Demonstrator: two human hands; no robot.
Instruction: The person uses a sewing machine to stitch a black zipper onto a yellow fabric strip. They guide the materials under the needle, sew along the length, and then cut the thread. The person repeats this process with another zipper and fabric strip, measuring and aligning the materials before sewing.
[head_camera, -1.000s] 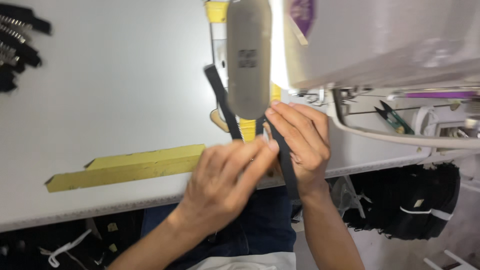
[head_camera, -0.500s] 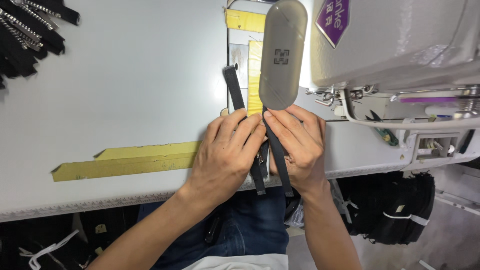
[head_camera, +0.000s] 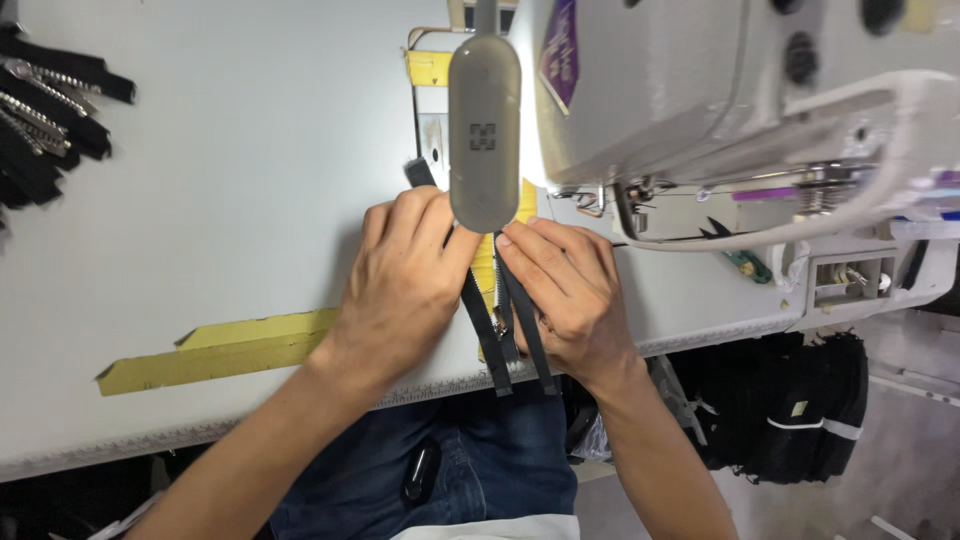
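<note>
Head view: a smooth white work table (head_camera: 220, 200) fills the left and middle of the frame, its near edge running across the lower part, with the person's blue jeans (head_camera: 480, 470) showing below it. A white industrial sewing machine (head_camera: 720, 90) takes up the upper right, and a grey oblong lamp head (head_camera: 484, 130) hangs down at top centre. A flat strip of yellow tape (head_camera: 220, 350) lies on the table at lower left. In the upper left corner sits a heap of black zippers (head_camera: 50, 110) with metal teeth. Dark bundles (head_camera: 780, 410) hang under the table at lower right.

The black zipper tape (head_camera: 510, 330) — two narrow woven strips — lies at frame centre, running from under the lamp down over the table edge. The left hand (head_camera: 400, 280) presses down on its left strip, fingers curled over it. The right hand (head_camera: 570, 290) lies just right of it, fingertips pinching the right strip flat — both hands touching the tape.
</note>
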